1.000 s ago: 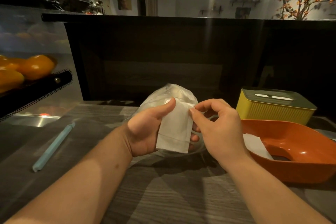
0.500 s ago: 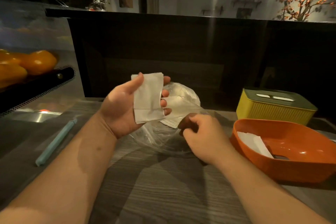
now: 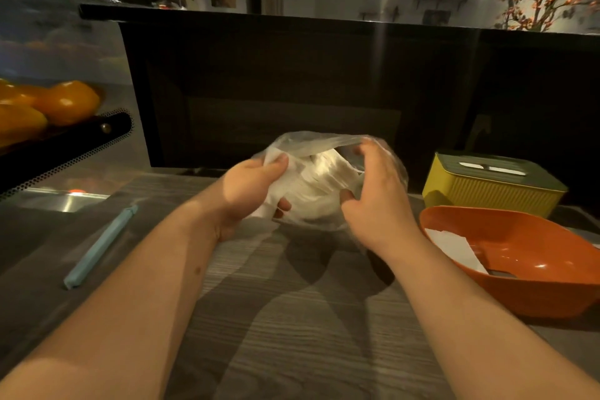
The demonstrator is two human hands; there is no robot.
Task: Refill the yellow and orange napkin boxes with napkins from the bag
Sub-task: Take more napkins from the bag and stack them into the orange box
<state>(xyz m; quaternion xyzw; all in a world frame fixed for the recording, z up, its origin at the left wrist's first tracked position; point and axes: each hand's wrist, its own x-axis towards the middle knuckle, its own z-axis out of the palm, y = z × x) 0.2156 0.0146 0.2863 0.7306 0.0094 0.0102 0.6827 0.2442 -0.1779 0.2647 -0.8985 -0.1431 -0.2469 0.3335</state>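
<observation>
1. Left hand [image 3: 250, 191] grips a wad of napkins [image 3: 318, 182] at the mouth of the bag [image 3: 311, 144] over the tabletop [image 3: 292, 334] — right hand [image 3: 376, 204] holds the plastic rim.
2. Orange box [image 3: 535, 292] sits open, barely filled; yellow box [image 3: 487, 195] behind it is lidded — I judge most of the refill lies ahead.

The bag [image 3: 311, 146] sat on the desk [image 3: 292, 318] straight before me, with napkins [image 3: 321, 178] in it. My left hand [image 3: 246, 191] gripped napkins at the bag's left edge; my right hand [image 3: 376, 201] gripped the bag's right side. Right of the bag stood the lidded napkin box [image 3: 487, 185]. The open napkin box [image 3: 532, 269] lay right of the bag too, nearer me, just beside the lidded one, with a loose napkin [image 3: 454, 247] in it. Well left of the bag a sealing stick [image 3: 100, 247] lay on the desk. Farther left and behind the bag, fruit [image 3: 65, 101] lay in a display case [image 3: 65, 146]. Behind the bag rose a counter front [image 3: 292, 75].
</observation>
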